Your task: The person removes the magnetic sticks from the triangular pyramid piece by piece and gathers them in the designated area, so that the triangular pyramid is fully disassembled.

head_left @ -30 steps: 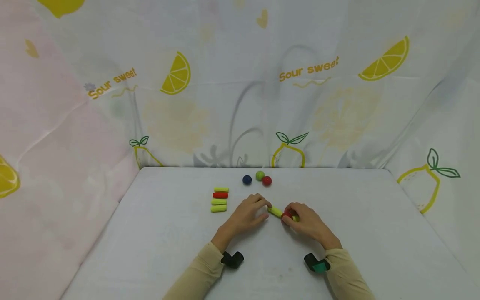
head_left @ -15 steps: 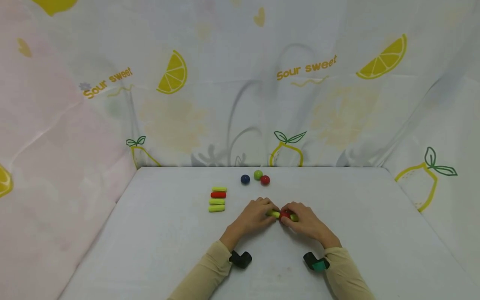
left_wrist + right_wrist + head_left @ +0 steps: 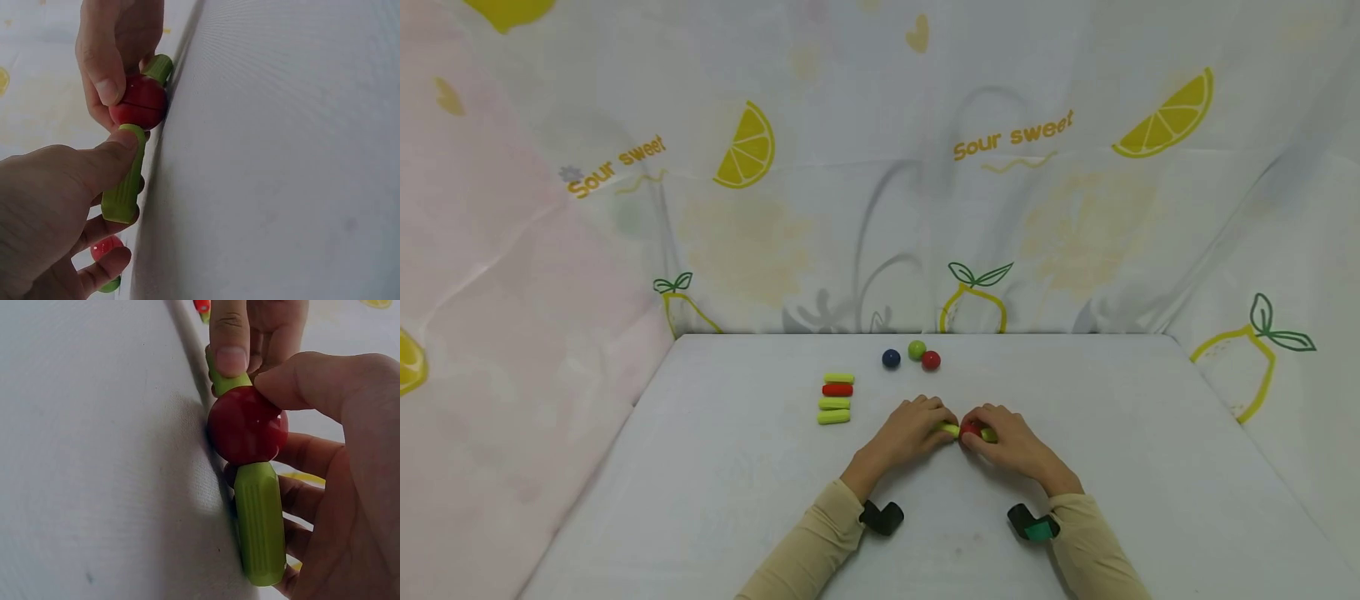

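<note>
My right hand (image 3: 1011,439) pinches a glossy red ball (image 3: 245,425) between thumb and fingers. From one side of the ball a yellow-green ridged stick (image 3: 259,525) juts out under my right palm. On the ball's opposite side my left hand (image 3: 910,433) pinches a second yellow-green stick (image 3: 125,187), its end meeting the ball. Both sticks and the ball lie nearly in one line, low at the table. Whether the left stick is fixed in the ball or only touches it, I cannot tell.
Left of the hands, several short sticks lie in a stack of rows, yellow-green ones (image 3: 834,417) and a red one (image 3: 837,390). Toward the back of the white table (image 3: 700,500) sit a dark blue ball (image 3: 891,358), a green ball (image 3: 916,350) and another red ball (image 3: 931,360).
My left hand has moved right toward the red ball and now pinches the stick it was touching at the far end. That stick has swung from slanted to nearly level. The right hand stays put.
</note>
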The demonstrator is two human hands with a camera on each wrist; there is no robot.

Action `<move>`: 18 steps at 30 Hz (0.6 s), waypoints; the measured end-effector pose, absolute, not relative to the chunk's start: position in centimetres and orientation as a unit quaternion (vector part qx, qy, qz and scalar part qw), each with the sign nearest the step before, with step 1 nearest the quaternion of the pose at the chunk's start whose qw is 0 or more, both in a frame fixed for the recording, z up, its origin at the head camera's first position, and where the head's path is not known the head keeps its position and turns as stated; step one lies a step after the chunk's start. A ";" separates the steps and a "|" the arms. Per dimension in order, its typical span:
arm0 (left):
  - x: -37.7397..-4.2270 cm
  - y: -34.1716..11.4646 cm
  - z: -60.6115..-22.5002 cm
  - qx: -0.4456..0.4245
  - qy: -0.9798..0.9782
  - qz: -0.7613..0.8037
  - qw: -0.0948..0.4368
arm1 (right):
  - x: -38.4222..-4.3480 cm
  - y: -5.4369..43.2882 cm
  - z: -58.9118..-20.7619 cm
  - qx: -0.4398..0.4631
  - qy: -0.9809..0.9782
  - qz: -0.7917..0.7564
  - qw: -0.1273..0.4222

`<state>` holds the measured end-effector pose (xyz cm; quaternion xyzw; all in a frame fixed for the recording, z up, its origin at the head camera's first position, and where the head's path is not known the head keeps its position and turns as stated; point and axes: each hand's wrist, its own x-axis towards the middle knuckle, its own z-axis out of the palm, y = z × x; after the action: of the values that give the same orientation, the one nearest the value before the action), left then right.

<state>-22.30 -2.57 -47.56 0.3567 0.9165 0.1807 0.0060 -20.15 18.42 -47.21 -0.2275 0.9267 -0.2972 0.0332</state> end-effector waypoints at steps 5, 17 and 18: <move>-22.2 -2.6 -47.4 0.359 0.916 0.179 0.017 | -20.1 18.5 -47.2 -0.224 0.926 -0.301 0.040; -22.0 -2.8 -47.5 0.358 0.910 0.204 0.034 | -20.2 18.5 -47.4 -0.220 0.923 -0.313 0.051; -22.0 -2.9 -47.5 0.359 0.909 0.208 0.034 | -20.2 18.5 -47.3 -0.219 0.922 -0.315 0.053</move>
<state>-21.97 -2.89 -47.50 0.3592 0.9093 0.2075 0.0343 -20.25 18.48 -47.35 -0.2190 0.9220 -0.3147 0.0534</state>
